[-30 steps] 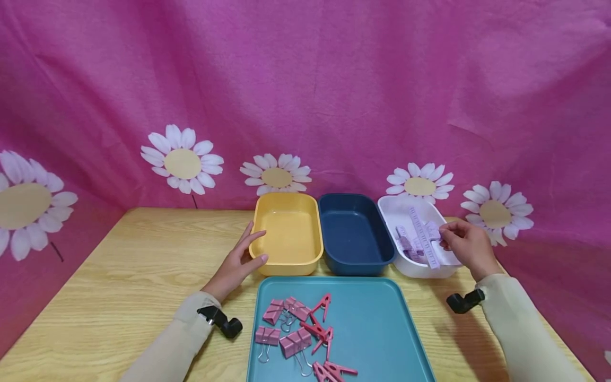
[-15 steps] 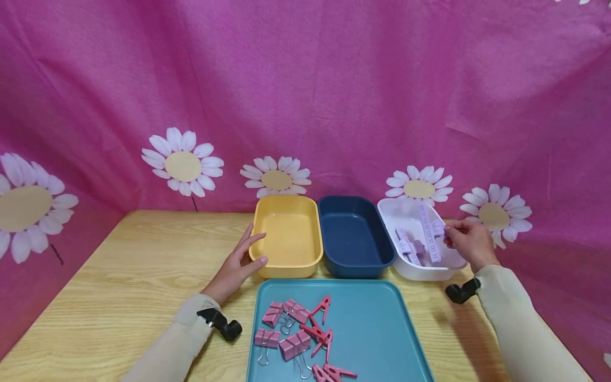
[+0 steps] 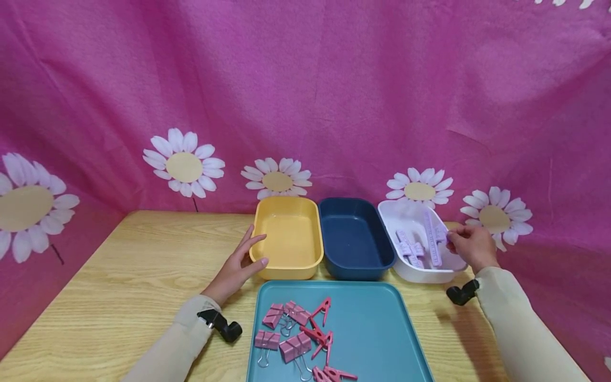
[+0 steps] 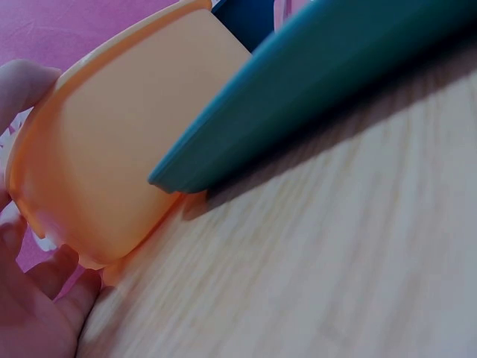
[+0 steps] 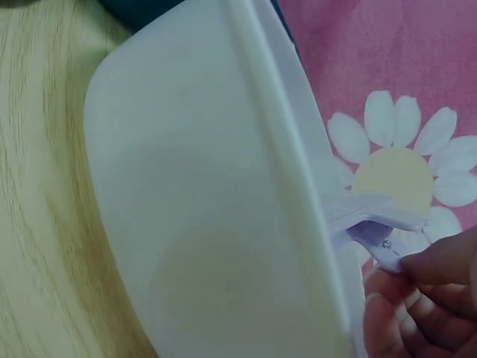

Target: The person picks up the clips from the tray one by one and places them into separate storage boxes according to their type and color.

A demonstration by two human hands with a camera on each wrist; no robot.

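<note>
My right hand (image 3: pixel 473 247) pinches the handle of a long lilac bag clip (image 3: pixel 433 241) between thumb and fingers, at the right rim of the white bin (image 3: pixel 414 273). The handle and pivot of that bag clip (image 5: pixel 373 231) show beyond the bin's edge in the right wrist view. Other lilac bag clips (image 3: pixel 409 250) lie in the same bin. My left hand (image 3: pixel 234 271) rests spread at the left side of the yellow bin (image 3: pixel 286 271). In the left wrist view its fingers (image 4: pixel 56 272) touch the bin's outer wall.
A navy bin (image 3: pixel 355 271) stands between the yellow and white ones. In front lies a teal tray (image 3: pixel 372 329) with several pink binder clips (image 3: pixel 295 346) and red-pink clothespins (image 3: pixel 315 334) on its left part. A pink flowered cloth (image 3: pixel 305 79) hangs behind the wooden table (image 3: pixel 119 286).
The held bag clip has shifted right and slightly down with my right hand. The other lilac clips lie differently in the white bin than a second ago. My left hand has stayed put.
</note>
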